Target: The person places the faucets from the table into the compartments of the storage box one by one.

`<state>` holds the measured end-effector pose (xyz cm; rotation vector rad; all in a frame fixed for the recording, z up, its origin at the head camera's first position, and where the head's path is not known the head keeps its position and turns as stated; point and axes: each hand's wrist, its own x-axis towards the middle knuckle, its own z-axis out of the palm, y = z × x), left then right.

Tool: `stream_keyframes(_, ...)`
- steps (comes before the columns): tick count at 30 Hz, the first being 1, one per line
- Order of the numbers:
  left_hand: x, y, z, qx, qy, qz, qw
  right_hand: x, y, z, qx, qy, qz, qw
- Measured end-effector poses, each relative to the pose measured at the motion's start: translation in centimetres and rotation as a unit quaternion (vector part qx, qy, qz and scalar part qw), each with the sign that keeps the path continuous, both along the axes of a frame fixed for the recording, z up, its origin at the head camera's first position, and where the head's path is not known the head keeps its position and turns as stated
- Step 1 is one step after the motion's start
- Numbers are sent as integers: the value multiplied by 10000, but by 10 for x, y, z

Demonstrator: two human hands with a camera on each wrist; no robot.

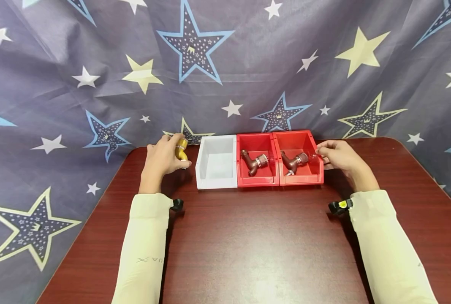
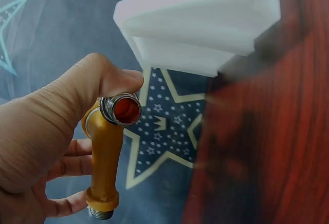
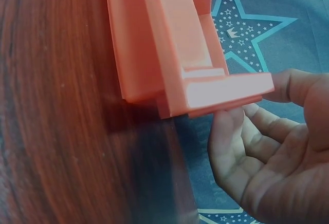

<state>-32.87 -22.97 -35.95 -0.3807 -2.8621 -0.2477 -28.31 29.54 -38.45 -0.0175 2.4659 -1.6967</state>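
My left hand (image 1: pixel 164 155) grips a yellow tap (image 2: pixel 105 157) to the left of the white bin (image 1: pixel 216 183). In the left wrist view the thumb lies over the tap's metal-ringed mouth, and the threaded end points downward. On the right, my right hand (image 1: pixel 341 158) holds the outer side of the right-hand red bin (image 1: pixel 300 179); in the right wrist view its thumb and fingers pinch the edge of that bin's wall. A brown tap (image 1: pixel 294 162) lies inside this bin. Another brown tap (image 1: pixel 254 162) lies in the middle red bin (image 1: pixel 256 181).
The three bins stand side by side at the back of the dark red wooden table (image 1: pixel 263 236). Behind them hangs a grey-blue cloth (image 1: pixel 210 105) printed with stars. The white bin has nothing in it. Black wrist straps (image 1: pixel 341 206) show by the sleeves.
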Motion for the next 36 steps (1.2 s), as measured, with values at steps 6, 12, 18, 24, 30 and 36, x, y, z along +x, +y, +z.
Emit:
stream_keyframes(6, 5, 12, 11, 29, 64, -92, 9999, 0, 0, 0, -207, -38, -65, 9998)
stream_keyframes(12, 8, 26, 17, -21, 14, -259, 9997, 0, -1, -1, -399, -52, -2, 9992)
stream_keyframes(18, 8, 41, 23, 173, 58, -498, 9986, 2, 0, -1, -357, -31, -33, 9994)
stream_keyframes(24, 6, 54, 26, 118, 115, -764, 9969, 1, 2, 0, -507, -89, -13, 9987)
stream_keyframes(30, 3, 68, 25, -76, 114, -999, 9949, 2, 3, -1, -633, -125, 6, 9979)
stream_keyframes(36, 1, 83, 22, -434, 36, -1263, 9910, 1, 2, 0, -679, -123, -18, 9976)
